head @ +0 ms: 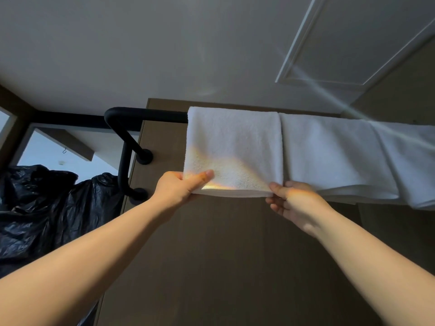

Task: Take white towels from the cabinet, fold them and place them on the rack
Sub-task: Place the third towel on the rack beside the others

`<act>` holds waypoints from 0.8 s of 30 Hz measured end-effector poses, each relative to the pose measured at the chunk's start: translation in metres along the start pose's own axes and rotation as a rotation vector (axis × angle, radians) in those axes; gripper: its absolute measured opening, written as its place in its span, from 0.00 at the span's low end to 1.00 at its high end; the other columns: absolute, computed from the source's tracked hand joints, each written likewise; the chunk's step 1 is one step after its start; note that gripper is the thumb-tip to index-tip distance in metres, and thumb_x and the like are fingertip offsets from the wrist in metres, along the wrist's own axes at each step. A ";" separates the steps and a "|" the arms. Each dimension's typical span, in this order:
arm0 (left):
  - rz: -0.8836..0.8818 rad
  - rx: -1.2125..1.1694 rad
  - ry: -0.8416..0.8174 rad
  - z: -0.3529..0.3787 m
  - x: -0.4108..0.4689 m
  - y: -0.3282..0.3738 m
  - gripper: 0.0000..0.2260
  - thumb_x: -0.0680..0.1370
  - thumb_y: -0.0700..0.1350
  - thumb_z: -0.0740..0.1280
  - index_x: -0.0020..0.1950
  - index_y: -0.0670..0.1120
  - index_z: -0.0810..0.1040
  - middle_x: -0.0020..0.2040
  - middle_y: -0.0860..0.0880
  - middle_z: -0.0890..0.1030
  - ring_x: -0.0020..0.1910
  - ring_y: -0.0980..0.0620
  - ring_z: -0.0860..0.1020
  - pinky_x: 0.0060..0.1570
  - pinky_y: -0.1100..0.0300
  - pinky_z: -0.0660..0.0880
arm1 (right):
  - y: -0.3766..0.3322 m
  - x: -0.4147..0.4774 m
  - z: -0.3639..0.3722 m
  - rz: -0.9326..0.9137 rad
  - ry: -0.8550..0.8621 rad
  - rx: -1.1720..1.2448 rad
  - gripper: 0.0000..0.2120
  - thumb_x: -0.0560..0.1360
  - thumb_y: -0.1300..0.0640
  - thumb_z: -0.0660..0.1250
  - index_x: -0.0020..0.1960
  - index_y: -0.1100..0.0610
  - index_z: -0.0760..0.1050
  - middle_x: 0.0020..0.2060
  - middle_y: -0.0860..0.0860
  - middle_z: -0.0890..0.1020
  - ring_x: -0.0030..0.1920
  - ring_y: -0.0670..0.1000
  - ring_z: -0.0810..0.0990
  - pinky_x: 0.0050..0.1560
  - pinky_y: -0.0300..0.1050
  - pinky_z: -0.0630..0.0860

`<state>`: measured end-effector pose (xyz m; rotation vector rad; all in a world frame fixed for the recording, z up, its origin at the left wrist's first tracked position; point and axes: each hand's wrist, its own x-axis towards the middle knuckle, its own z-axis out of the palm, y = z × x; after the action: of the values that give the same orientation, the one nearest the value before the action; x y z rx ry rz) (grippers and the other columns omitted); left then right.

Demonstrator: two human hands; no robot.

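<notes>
black rack [131, 115], three folded white towels [235, 147] draped side by side over it

Three towels hang side by side over the rack bar [150, 113]: left towel [235, 147] nearest bar's left end, middle towel [329, 156] touching it, right towel [409, 170] overlapping that. Bags [47, 208] sit lower left.

Both arms reach up, left hand [179, 187] and right hand [296, 203] pinching with thumb and fingers.
</notes>
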<state>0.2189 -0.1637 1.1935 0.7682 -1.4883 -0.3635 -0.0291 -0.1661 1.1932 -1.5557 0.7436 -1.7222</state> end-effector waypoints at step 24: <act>0.096 -0.034 0.101 -0.004 0.002 -0.014 0.21 0.67 0.50 0.78 0.25 0.42 0.71 0.30 0.41 0.76 0.29 0.52 0.80 0.34 0.62 0.80 | 0.026 0.012 0.001 0.108 -0.162 0.357 0.14 0.63 0.58 0.72 0.48 0.57 0.78 0.43 0.55 0.79 0.47 0.54 0.76 0.55 0.54 0.76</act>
<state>0.2262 -0.1737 1.1861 0.6755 -1.4152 -0.2734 -0.0255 -0.1909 1.1800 -1.3619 0.4046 -1.5303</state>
